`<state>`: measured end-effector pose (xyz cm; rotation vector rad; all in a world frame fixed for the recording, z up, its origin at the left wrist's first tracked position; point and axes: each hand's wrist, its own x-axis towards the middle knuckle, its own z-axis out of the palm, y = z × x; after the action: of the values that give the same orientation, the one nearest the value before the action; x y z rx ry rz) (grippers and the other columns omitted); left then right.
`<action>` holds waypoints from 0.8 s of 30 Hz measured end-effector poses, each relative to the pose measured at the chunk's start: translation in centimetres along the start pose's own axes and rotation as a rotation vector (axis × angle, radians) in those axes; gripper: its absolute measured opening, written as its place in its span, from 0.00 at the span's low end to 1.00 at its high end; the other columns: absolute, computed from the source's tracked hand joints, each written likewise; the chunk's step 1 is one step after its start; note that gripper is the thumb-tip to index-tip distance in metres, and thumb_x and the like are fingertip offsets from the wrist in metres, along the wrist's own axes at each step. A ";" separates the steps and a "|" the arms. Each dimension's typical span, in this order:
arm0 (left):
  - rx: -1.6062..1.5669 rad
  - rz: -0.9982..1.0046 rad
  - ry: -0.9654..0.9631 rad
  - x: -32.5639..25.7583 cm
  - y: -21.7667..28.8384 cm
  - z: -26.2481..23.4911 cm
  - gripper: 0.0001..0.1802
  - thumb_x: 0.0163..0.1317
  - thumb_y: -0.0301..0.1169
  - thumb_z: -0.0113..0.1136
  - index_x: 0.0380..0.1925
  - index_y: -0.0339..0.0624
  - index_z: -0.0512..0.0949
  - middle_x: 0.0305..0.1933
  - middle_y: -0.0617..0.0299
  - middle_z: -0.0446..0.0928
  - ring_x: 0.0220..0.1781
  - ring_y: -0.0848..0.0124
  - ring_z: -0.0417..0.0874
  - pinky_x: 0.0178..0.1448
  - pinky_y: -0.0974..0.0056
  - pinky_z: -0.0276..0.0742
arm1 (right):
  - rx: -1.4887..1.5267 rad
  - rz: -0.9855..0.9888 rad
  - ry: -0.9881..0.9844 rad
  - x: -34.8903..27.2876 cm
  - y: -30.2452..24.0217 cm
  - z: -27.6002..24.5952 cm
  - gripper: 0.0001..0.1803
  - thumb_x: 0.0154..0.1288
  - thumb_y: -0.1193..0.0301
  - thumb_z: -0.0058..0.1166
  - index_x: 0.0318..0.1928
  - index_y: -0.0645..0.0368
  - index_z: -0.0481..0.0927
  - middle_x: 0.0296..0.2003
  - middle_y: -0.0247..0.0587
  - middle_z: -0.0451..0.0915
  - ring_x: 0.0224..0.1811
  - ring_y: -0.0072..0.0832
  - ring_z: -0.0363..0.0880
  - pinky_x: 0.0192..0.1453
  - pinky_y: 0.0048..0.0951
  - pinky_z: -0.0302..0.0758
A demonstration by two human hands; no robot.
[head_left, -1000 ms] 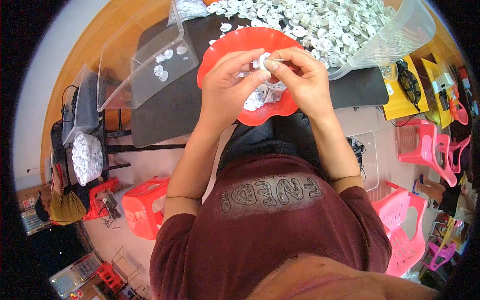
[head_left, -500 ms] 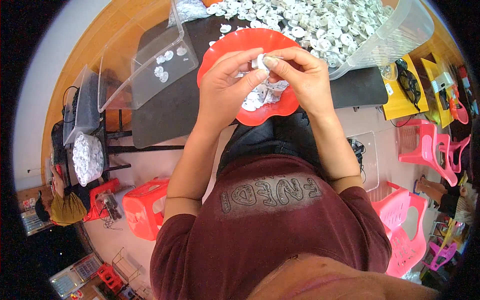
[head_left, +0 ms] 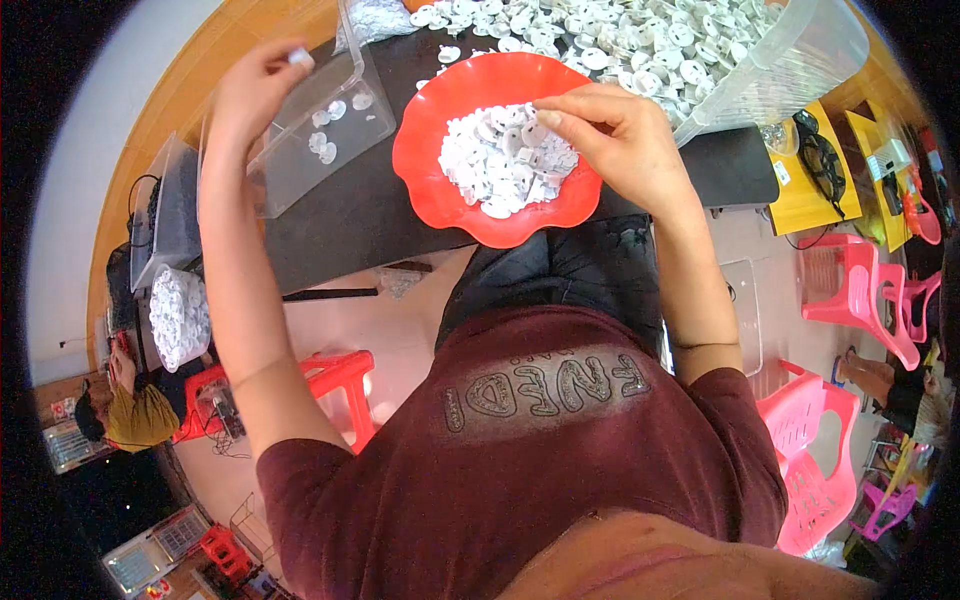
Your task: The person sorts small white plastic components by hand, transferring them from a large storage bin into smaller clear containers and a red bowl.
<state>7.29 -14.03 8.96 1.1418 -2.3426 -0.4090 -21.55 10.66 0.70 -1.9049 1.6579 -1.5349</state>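
My left hand (head_left: 255, 90) is raised over the clear plastic bin (head_left: 330, 165) at the left, its fingers pinching a small white plastic piece (head_left: 300, 57). Several round white pieces (head_left: 326, 150) lie inside that bin. At the middle, a red bowl with a wavy rim (head_left: 500, 225) holds a heap of small white plastic parts (head_left: 505, 165). My right hand (head_left: 625, 140) hovers over the bowl's right side, thumb and fingertips pressed together; what they hold, if anything, is too small to make out.
A large pile of round white parts (head_left: 640, 45) spreads at the far right against a clear tub (head_left: 785, 75). Everything stands on a black table (head_left: 350, 235). A clear bag of white pieces (head_left: 180, 318) is at the left. Pink chairs (head_left: 855, 290) and a red stool (head_left: 345, 385) stand around.
My hands were together above the bowl around a white piece. The left has swung away to the left over the clear bin with a white piece; the right stays near the bowl.
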 end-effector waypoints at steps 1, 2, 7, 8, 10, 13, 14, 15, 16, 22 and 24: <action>0.157 0.032 -0.106 1.1 -2.5 0.5 0.20 0.57 0.33 0.64 0.50 0.40 0.81 0.42 0.56 0.83 0.44 0.69 0.82 0.50 0.66 0.75 | 0.003 0.027 -0.037 0.1 -0.4 0.0 0.10 0.61 0.69 0.62 0.41 0.61 0.86 0.34 0.44 0.85 0.32 0.23 0.83 0.38 0.25 0.77; 0.309 0.067 -0.216 2.1 -4.3 1.5 0.21 0.55 0.32 0.64 0.50 0.39 0.80 0.43 0.53 0.83 0.45 0.65 0.83 0.51 0.64 0.75 | 0.001 0.058 -0.072 0.1 -0.6 -0.1 0.10 0.60 0.69 0.62 0.40 0.61 0.86 0.34 0.44 0.86 0.33 0.24 0.83 0.39 0.25 0.78; 0.408 -0.106 -0.624 4.0 -3.6 2.9 0.19 0.56 0.33 0.61 0.48 0.40 0.81 0.46 0.50 0.83 0.49 0.58 0.83 0.53 0.59 0.77 | 0.114 0.187 -0.073 0.2 -0.6 0.4 0.09 0.61 0.70 0.63 0.40 0.61 0.86 0.31 0.39 0.85 0.31 0.21 0.81 0.37 0.22 0.76; 0.387 0.033 -0.413 3.7 -3.4 2.6 0.18 0.56 0.33 0.61 0.47 0.40 0.81 0.43 0.51 0.84 0.47 0.59 0.84 0.51 0.59 0.77 | 0.146 0.224 -0.075 0.1 -0.8 0.6 0.09 0.61 0.72 0.62 0.41 0.61 0.86 0.30 0.36 0.84 0.31 0.19 0.78 0.35 0.21 0.74; 0.276 0.151 -0.040 1.7 2.0 1.7 0.15 0.59 0.33 0.61 0.45 0.41 0.82 0.38 0.56 0.85 0.42 0.66 0.85 0.47 0.64 0.78 | 0.153 0.246 -0.080 0.1 -1.2 0.7 0.08 0.62 0.72 0.62 0.40 0.62 0.86 0.30 0.35 0.83 0.29 0.18 0.77 0.34 0.20 0.74; -0.244 0.244 -0.018 -1.5 6.9 4.4 0.15 0.63 0.35 0.61 0.47 0.40 0.82 0.41 0.61 0.83 0.42 0.75 0.82 0.47 0.69 0.76 | 0.146 0.277 -0.090 0.2 -1.6 0.9 0.09 0.62 0.69 0.62 0.38 0.62 0.85 0.29 0.37 0.84 0.28 0.19 0.79 0.33 0.23 0.74; -0.377 0.285 -0.083 -3.4 9.4 5.3 0.14 0.63 0.34 0.62 0.46 0.41 0.82 0.41 0.62 0.83 0.41 0.76 0.81 0.46 0.70 0.76 | 0.147 0.278 -0.102 0.2 -1.8 0.9 0.09 0.62 0.67 0.62 0.36 0.61 0.85 0.29 0.39 0.85 0.28 0.22 0.81 0.33 0.27 0.76; -0.227 0.394 -0.094 -5.1 11.9 5.9 0.13 0.63 0.34 0.62 0.44 0.40 0.83 0.40 0.63 0.83 0.40 0.77 0.81 0.45 0.70 0.76 | 0.145 0.280 -0.099 0.3 -1.9 0.9 0.09 0.62 0.67 0.62 0.36 0.61 0.85 0.29 0.39 0.85 0.28 0.22 0.81 0.33 0.27 0.76; -0.207 0.486 -0.119 -6.2 13.0 6.8 0.11 0.64 0.33 0.61 0.43 0.39 0.82 0.39 0.63 0.82 0.39 0.78 0.81 0.43 0.71 0.77 | 0.088 0.168 -0.060 0.4 -2.1 1.0 0.09 0.62 0.68 0.61 0.37 0.61 0.85 0.29 0.39 0.84 0.28 0.21 0.80 0.33 0.27 0.76; -1.081 0.143 -0.161 -8.9 14.0 11.2 0.08 0.64 0.27 0.59 0.41 0.37 0.83 0.37 0.59 0.81 0.38 0.75 0.83 0.36 0.71 0.80 | 0.384 0.162 -0.115 0.4 -2.1 0.5 0.12 0.69 0.66 0.53 0.38 0.62 0.82 0.24 0.34 0.79 0.23 0.18 0.74 0.26 0.23 0.71; -1.093 0.225 -0.134 -8.9 14.0 11.7 0.08 0.64 0.26 0.59 0.42 0.37 0.83 0.41 0.59 0.80 0.37 0.75 0.82 0.36 0.71 0.80 | 0.816 0.339 -0.300 0.3 -2.0 0.2 0.15 0.74 0.62 0.46 0.37 0.60 0.79 0.24 0.29 0.74 0.20 0.15 0.69 0.21 0.18 0.64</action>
<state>-3.55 2.12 3.12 0.3168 -1.8067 -1.4562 -20.23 11.02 2.15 -1.2571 0.9358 -1.3865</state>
